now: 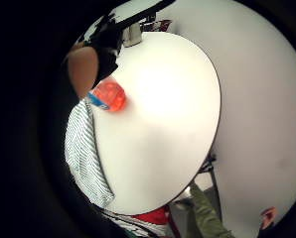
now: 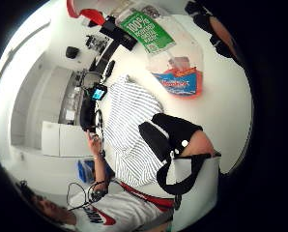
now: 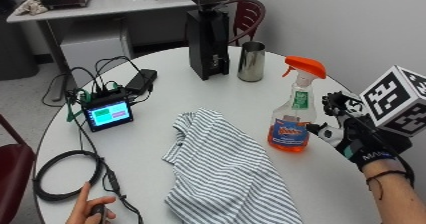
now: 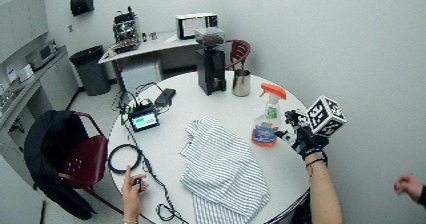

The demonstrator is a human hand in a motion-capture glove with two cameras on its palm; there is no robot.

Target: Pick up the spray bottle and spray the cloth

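A clear spray bottle (image 3: 293, 124) with an orange trigger head and orange liquid stands upright on the round white table (image 3: 153, 149), near its right edge. My gloved right hand (image 3: 353, 134) hovers just to the right of the bottle with its fingers relaxed; it does not touch the bottle and holds nothing. A grey-and-white striped cloth (image 3: 226, 174) lies crumpled on the table to the left of the bottle. The palm views show the bottle (image 2: 175, 63) close by, with the cloth (image 2: 132, 130) beside it. The wide view shows the hand (image 4: 303, 136) level with the bottle's (image 4: 266, 124) lower half.
A black coffee grinder (image 3: 208, 39) and a steel cup (image 3: 251, 61) stand at the back of the table. A small screen device (image 3: 106, 113) and a coiled black cable (image 3: 66, 176) lie at the left. A bare hand (image 3: 93, 209) rests at the front left edge.
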